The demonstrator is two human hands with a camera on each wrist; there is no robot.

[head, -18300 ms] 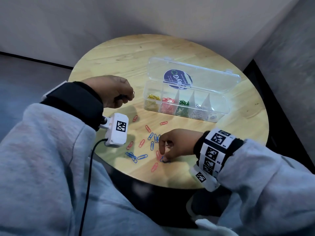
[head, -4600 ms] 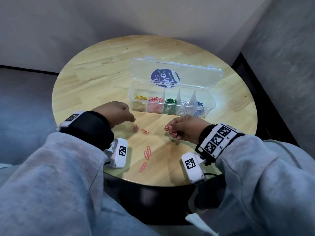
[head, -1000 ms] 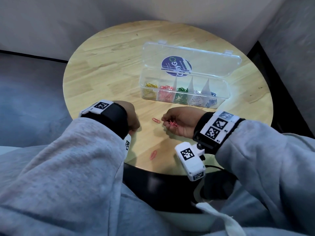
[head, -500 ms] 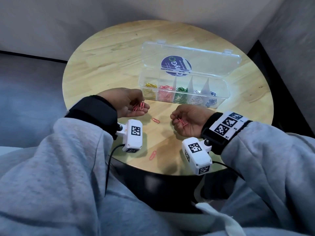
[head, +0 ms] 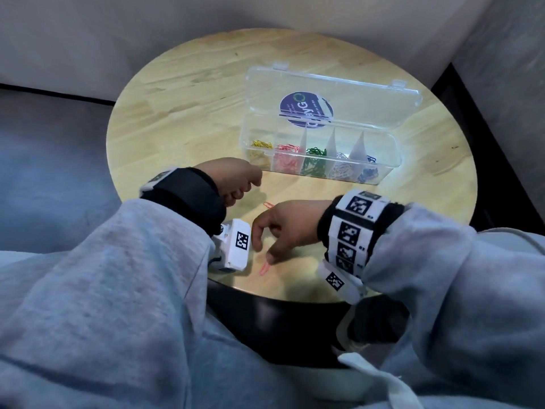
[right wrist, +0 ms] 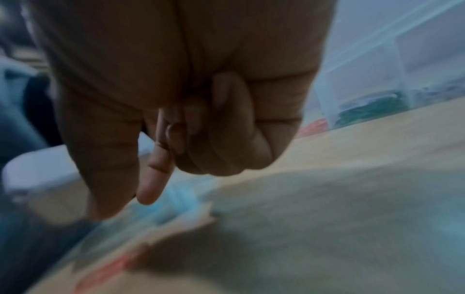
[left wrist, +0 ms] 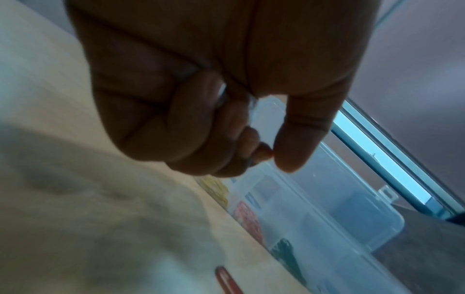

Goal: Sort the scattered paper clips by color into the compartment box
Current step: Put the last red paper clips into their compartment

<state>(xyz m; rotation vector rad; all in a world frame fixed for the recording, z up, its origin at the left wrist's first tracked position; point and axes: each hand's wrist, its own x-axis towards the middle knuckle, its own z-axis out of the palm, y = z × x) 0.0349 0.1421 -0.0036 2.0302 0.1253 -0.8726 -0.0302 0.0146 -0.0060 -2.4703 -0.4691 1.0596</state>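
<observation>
Your right hand (head: 290,228) reaches down — thumb and forefinger spread above the near red wire paper clip (head: 264,268); your left hand (head: 236,180) hovers fisted — contents hidden.

Two red clips lie loose on the one round table (head: 182,113): one (head: 268,205) up between the hands, one (head: 264,268) down by the near edge. One clear box (head: 393,160) with one open lid (head: 354,93), one round sticker (head: 306,110) on it, and five compartments showing yellow, red, green, silver and blue heaps, too tangled to count. Two hands over the table, left (head: 233,180) and right (head: 290,228), and two white tagged camera blocks, one (head: 236,246) at each wrist (head: 339,283).
</observation>
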